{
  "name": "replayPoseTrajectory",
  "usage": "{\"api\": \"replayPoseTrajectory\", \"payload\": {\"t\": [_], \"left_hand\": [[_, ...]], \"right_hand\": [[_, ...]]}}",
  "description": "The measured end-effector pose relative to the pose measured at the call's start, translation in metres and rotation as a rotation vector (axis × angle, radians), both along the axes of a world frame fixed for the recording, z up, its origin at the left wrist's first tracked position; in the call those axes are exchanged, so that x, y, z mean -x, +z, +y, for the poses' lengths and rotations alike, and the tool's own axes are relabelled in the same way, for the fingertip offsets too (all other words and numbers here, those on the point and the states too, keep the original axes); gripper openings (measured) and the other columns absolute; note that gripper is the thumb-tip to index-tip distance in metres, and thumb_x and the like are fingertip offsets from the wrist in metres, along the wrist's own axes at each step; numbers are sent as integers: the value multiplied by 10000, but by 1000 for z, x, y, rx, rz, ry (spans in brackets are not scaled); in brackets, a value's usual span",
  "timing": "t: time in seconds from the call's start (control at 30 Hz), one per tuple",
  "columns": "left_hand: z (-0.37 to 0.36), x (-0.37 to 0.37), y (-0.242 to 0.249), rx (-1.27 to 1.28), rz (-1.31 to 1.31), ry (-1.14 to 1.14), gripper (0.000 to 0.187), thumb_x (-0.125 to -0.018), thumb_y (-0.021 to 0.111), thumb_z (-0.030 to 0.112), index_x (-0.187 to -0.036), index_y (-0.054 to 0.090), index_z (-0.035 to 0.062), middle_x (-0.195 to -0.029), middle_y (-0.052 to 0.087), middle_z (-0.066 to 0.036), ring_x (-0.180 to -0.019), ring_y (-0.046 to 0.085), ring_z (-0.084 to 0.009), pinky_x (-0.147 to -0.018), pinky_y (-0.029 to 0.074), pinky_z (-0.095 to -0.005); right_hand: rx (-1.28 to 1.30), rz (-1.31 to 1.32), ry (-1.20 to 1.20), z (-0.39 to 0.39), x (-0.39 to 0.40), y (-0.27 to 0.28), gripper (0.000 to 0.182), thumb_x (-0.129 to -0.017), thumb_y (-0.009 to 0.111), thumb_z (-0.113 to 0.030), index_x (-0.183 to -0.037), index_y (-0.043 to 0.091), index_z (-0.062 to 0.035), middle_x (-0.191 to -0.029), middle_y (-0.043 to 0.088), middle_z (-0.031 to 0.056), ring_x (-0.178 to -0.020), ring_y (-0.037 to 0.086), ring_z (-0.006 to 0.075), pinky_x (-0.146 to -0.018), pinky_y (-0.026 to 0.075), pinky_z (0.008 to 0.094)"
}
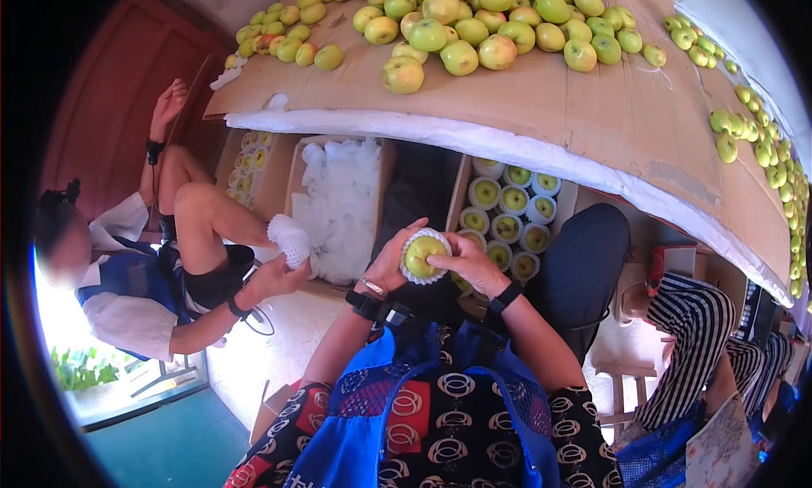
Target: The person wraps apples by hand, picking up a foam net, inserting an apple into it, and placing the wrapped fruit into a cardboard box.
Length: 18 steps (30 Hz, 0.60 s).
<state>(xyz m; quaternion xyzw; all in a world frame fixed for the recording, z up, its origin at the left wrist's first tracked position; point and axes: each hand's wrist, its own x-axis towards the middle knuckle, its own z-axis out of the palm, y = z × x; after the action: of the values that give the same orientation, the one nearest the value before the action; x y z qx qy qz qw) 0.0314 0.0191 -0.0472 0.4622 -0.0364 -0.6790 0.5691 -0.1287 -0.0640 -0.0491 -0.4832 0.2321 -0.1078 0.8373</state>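
Note:
A green apple (422, 256) in a white foam net sleeve (409, 272) is held in front of my chest. My left hand (392, 258) cups it from the left side, fingers wrapped round the sleeve. From the right, my right hand (475, 265) grips the same apple, its thumb on the top of the fruit. Just beyond my hands stands a cardboard box (458, 202) with rows of sleeved apples (507, 227) in it. Part of that box is hidden behind my right hand and knee.
Loose apples (461, 57) lie piled on a cardboard-covered table (541, 103). Beneath its edge is a box of white foam sleeves (340, 200). At left, a co-worker's hand (279, 278) holds a foam sleeve (289, 240). Another person in striped trousers (689, 344) sits at right.

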Motion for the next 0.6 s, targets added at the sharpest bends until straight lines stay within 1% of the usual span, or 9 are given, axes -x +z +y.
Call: {"api": "replayPoseTrajectory", "payload": {"t": [0.03, 0.17, 0.23, 0.27, 0.33, 0.37, 0.4, 0.47, 0.6], "left_hand": [[1, -2, -2, 13, 11, -29, 462, -933, 397, 345, -1304, 395, 71, -1114, 578, -107, -991, 574, -215, -870, 471, -356], [0, -3, -7, 42, 162, -97, 479, -934, 411, 364, -1316, 368, 78, -1100, 580, -89, -985, 575, -190, -850, 475, -333], [-6, 0, -8, -4, 441, -39, 611, -903, 423, 468, -1365, 280, 95, -1217, 509, -121, -1087, 520, -270, -922, 423, -440], [-8, -1, -9, -3, 446, -39, 611, -903, 423, 468, -1365, 280, 95, -1217, 509, -121, -1087, 520, -270, -922, 423, -440], [-15, -3, 2, -82, 366, -67, 730, -854, 455, 548, -1391, 220, 113, -1351, 374, -153, -1194, 408, -379, -961, 320, -580], [-15, -7, -18, -206, 263, 56, 819, -818, 498, 573, -1410, 151, 128, -1425, 246, -165, -1247, 300, -451, -963, 238, -650], [-14, -9, -16, -235, 173, 78, 720, -835, 511, 520, -1369, 252, 113, -1394, 305, -176, -1225, 358, -413, -961, 295, -608], [-9, -18, -24, -46, 253, -24, 559, -868, 506, 440, -1292, 363, 106, -1345, 384, -174, -1192, 419, -379, -946, 354, -558], [-1, -23, -39, -16, 266, 46, 439, -896, 482, 365, -1233, 420, 89, -1287, 455, -167, -1166, 461, -344, -942, 393, -509]], "right_hand": [[-18, 3, -14, 1, -1, 0, 445, -792, 686, -203, -1149, 517, 1, -1028, 583, 34, -948, 551, 111, -853, 439, 260], [-14, 6, 40, -3, -1, -2, 416, -789, 678, -191, -1125, 535, 8, -1010, 594, 38, -927, 559, 110, -848, 443, 260], [-122, 32, -108, -2, -5, -11, 361, -780, 674, -177, -1069, 574, 14, -976, 618, 51, -879, 577, 110, -827, 453, 260], [-120, 37, -108, -7, -3, -15, 361, -780, 674, -177, -1069, 574, 14, -976, 618, 51, -879, 577, 110, -827, 453, 260], [-135, 59, -329, -25, 2, -21, 342, -761, 691, -171, -1030, 600, 20, -952, 637, 67, -837, 601, 121, -764, 476, 261], [-108, 134, -413, -38, 3, -24, 326, -762, 684, -161, -1017, 606, 25, -944, 641, 72, -822, 606, 125, -753, 480, 265], [-81, 212, -499, -53, 5, -28, 310, -762, 677, -151, -1005, 612, 30, -936, 646, 77, -807, 611, 129, -742, 484, 269], [96, 314, -654, -78, 8, -29, 309, -752, 677, -141, -998, 613, 35, -917, 649, 83, -776, 618, 144, -721, 484, 274], [136, 458, -688, -109, 12, -90, 367, -725, 709, -171, -1016, 597, 24, -930, 636, 74, -812, 594, 138, -743, 462, 271]]}}
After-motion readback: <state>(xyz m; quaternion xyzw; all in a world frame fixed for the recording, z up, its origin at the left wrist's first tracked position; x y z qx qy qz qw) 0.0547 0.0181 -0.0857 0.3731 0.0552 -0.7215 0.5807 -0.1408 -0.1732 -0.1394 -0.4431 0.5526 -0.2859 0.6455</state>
